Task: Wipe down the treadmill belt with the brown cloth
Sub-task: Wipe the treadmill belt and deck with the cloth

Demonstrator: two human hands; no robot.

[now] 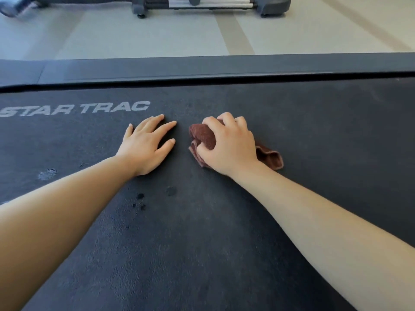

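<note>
Here we see the treadmill belt (314, 131) stretched across the view, its long axis running left to right, with the "STAR TRAC" lettering (76, 110) reading along that same line at the far left. The brown cloth (203, 135) lies bunched on the belt near the middle, its long axis slanting from the far left down to the near right. One crumpled end pokes out to the left of the knuckles and a looser flap shows on the right, behind the wrist. Our right hand (229, 144) sits on top of it, palm down, fingers curled over the wad and gripping it against the belt, the forearm reaching in from the near right. Our left hand (146, 147) lies flat on the belt just beside the cloth and apart from it, fingers straight and spread, pointing far and slightly right. A pale scuff (47, 173) and a few dark spots (140, 196) mark the belt nearer to us on the left. Beyond the belt runs the dark side rail (202, 68), then light floor (157, 34) and the base of another machine (208, 5).
</note>
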